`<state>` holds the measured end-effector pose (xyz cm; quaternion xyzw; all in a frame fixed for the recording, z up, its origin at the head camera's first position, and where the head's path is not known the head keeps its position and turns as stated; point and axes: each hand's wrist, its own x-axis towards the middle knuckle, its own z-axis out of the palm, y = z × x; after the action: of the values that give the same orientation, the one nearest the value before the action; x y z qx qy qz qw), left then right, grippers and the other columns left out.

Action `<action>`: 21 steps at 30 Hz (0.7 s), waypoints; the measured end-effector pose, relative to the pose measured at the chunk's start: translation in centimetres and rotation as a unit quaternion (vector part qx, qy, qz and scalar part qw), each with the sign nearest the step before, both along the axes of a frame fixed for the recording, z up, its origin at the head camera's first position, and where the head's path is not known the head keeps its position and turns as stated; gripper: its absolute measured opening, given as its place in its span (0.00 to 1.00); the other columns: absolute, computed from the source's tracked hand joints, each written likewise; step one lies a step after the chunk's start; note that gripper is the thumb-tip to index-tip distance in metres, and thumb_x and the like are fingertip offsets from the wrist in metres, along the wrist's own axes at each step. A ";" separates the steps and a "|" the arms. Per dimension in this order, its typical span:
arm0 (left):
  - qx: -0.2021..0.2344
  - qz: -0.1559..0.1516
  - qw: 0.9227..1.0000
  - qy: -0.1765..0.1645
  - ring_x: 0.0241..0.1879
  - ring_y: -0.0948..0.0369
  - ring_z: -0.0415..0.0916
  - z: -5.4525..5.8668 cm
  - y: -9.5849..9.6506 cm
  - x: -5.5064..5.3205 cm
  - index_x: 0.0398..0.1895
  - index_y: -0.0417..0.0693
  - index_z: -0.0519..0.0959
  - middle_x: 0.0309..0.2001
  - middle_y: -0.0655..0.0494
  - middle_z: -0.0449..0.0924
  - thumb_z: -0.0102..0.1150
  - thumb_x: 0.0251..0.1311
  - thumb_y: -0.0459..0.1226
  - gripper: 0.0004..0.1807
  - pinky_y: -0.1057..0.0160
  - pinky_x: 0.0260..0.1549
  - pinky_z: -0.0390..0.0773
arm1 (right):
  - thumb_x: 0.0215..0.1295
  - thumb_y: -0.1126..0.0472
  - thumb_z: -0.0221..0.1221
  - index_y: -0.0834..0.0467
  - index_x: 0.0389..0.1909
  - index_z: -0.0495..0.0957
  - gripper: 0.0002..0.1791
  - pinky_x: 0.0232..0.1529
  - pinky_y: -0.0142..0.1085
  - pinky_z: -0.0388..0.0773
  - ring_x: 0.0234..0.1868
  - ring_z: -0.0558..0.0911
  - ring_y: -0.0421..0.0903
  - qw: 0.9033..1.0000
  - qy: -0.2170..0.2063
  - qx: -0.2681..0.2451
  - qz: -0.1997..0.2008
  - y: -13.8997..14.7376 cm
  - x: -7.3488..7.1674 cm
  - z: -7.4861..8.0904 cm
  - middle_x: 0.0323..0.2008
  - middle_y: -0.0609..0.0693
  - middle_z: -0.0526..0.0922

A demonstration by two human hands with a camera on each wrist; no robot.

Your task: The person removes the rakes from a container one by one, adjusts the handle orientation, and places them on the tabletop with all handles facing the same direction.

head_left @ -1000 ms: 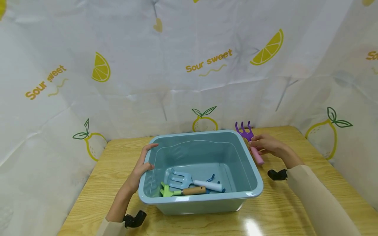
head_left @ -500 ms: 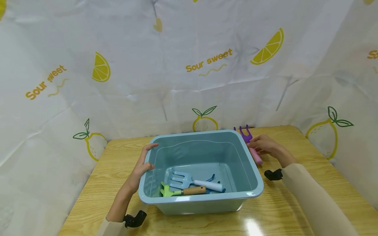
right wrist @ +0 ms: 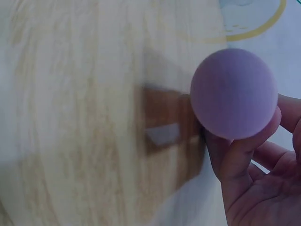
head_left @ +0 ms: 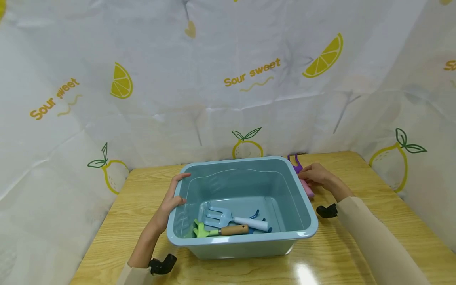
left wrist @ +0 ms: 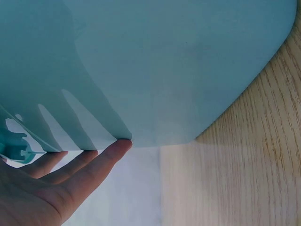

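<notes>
Purple hand fork (head_left: 297, 169) with a pink handle (head_left: 308, 190) is at the right side of the basin, just beside the rim, its tines pointing away from you. Your right hand (head_left: 317, 176) pinches it between thumb and fingers near the middle, hiding part of its length; you cannot tell from here whether it rests on the table or is slightly raised. In the right wrist view the handle's rounded end faces the camera.

Your left hand (head_left: 166, 208) holds the left rim of the blue basin (head_left: 242, 236), thumb and one finger hooked over the edge while other fingertips press its outer wall.

Inside the basin, toward your side, lies a light blue fork (head_left: 246, 222) with its tines to the left. Nearer you, a green tool (head_left: 234, 230) with a wooden handle lies alongside it, and a dark blue tool (head_left: 255, 214) shows partly from underneath.

Basin and all sit on a wood-grain table (head_left: 331, 253). Beige sleeves (head_left: 374, 233) cover your forearms, with a black fitting (head_left: 327, 211) at each wrist. Behind hangs a white cloth (head_left: 149, 118) printed with lemons and "Sour sweet".
</notes>
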<state>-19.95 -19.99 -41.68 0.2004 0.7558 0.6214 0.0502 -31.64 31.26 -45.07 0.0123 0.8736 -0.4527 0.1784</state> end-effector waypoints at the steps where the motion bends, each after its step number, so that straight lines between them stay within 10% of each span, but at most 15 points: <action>1: 0.000 0.001 1.000 0.000 0.74 0.34 0.51 0.0 0.0 0.0 0.79 0.57 0.51 0.80 0.47 0.40 0.40 0.55 0.35 0.42 0.40 0.58 0.70 | 0.74 0.57 0.57 0.72 0.57 0.78 0.22 0.31 0.32 0.75 0.30 0.77 0.40 1.000 0.000 -0.001 -0.003 -0.1 0.0 0.0 0.32 0.47 0.79; 21: 0.002 -0.006 1.000 0.002 0.74 0.33 0.50 0.0 0.0 0.0 0.79 0.56 0.51 0.80 0.46 0.39 0.40 0.56 0.35 0.42 0.38 0.59 0.70 | 0.69 0.59 0.61 0.73 0.52 0.82 0.21 0.35 0.32 0.80 0.34 0.81 0.43 0.996 0.057 0.060 -0.040 -0.6 0.0 -0.8 0.38 0.57 0.87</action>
<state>-20.00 -19.98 -41.69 0.2064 0.7532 0.6224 0.0515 -31.64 30.64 -45.84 0.0319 0.9068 -0.4059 0.1093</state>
